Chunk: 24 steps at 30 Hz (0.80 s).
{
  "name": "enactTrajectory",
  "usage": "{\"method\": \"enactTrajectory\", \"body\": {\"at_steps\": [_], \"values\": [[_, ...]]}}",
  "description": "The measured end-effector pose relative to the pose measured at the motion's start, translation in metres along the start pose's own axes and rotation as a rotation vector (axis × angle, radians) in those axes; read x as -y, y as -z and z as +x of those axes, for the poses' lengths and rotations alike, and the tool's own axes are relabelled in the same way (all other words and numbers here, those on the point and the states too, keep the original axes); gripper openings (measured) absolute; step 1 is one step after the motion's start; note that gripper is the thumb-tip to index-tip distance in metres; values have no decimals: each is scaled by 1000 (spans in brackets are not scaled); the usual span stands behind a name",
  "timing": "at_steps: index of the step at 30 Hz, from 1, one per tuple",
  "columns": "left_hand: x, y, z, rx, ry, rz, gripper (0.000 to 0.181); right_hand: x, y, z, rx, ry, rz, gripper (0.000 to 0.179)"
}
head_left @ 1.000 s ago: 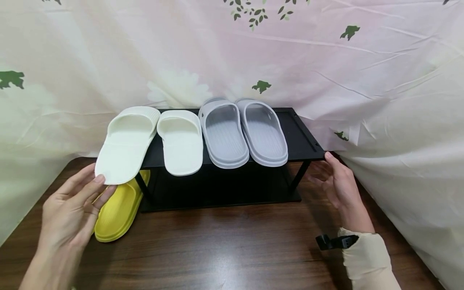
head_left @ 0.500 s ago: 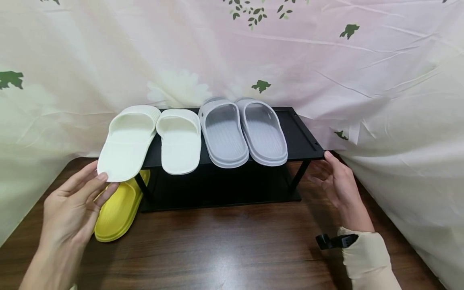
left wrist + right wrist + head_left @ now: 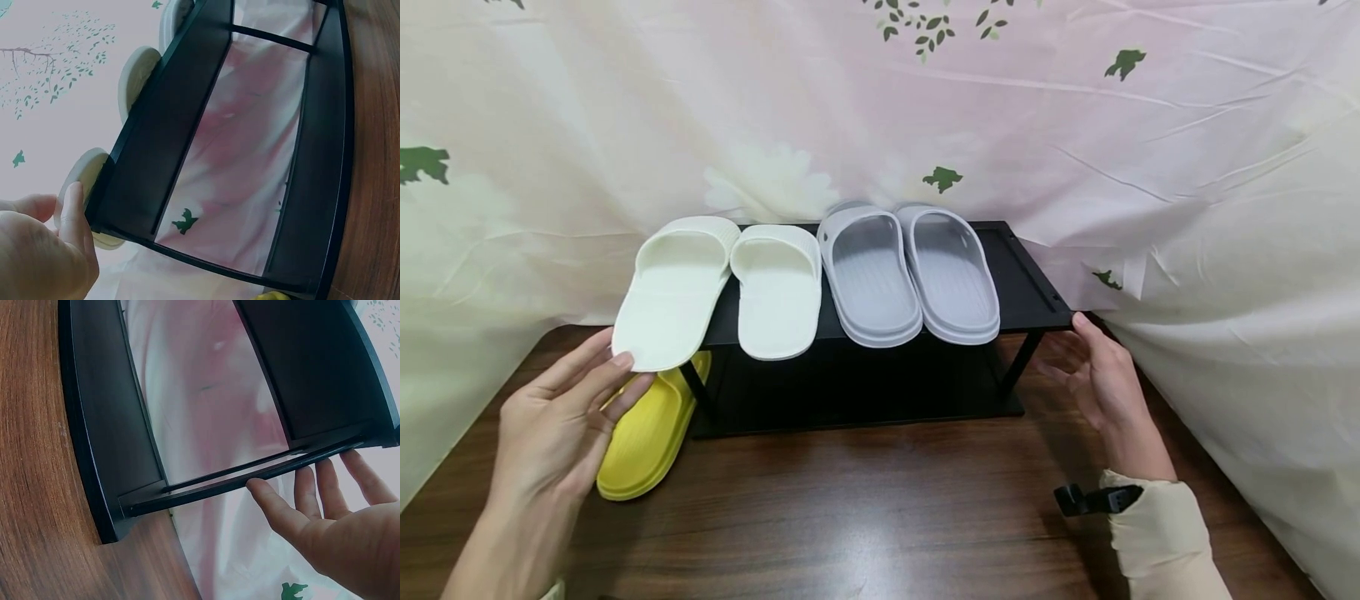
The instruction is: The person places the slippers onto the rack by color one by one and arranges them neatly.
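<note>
– Dark wood-grain table (image 3: 865,508) below, pale printed cloth (image 3: 850,100) behind. Where's the slipper being handled?

– At the left end of the black rack (image 3: 1026,292): the outer white slipper (image 3: 666,308), lying over the top board, its heel end jutting past the front left corner. The left hand (image 3: 553,417) pinches that heel end.

– And the right hand (image 3: 1108,383)?

– Its fingers are extended, their tips touching the rack's right end. I can't tell how hard they press.

– Heavy, that slipper?

– I'd guess light: moulded foam, springy, hard to break. Smooth too, so it probably slides easily. I'd take the sole's heel edge, thumb above, fingers beneath; the strap might flex.

– Neighbours?

– The inner white slipper (image 3: 778,312) just beside it, then 2 grey slippers (image 3: 876,292). The rack looks stiff; I'd steady it by its end.
</note>
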<state>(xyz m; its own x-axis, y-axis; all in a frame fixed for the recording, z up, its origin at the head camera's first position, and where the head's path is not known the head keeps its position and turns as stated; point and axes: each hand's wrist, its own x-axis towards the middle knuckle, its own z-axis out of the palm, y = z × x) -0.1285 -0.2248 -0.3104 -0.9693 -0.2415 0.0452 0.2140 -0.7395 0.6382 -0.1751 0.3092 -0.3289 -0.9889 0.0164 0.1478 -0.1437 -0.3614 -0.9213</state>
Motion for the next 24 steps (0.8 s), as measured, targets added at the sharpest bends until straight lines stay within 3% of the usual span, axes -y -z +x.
{"method": "enactTrajectory", "body": {"at_steps": [8,24], "values": [[2,-1,4,47,1,-19,39,-1,-1,0,-1,2,-3,25],[3,-5,5,29,4,22,39,-1,-3,-1,6,4,-2,25]]}}
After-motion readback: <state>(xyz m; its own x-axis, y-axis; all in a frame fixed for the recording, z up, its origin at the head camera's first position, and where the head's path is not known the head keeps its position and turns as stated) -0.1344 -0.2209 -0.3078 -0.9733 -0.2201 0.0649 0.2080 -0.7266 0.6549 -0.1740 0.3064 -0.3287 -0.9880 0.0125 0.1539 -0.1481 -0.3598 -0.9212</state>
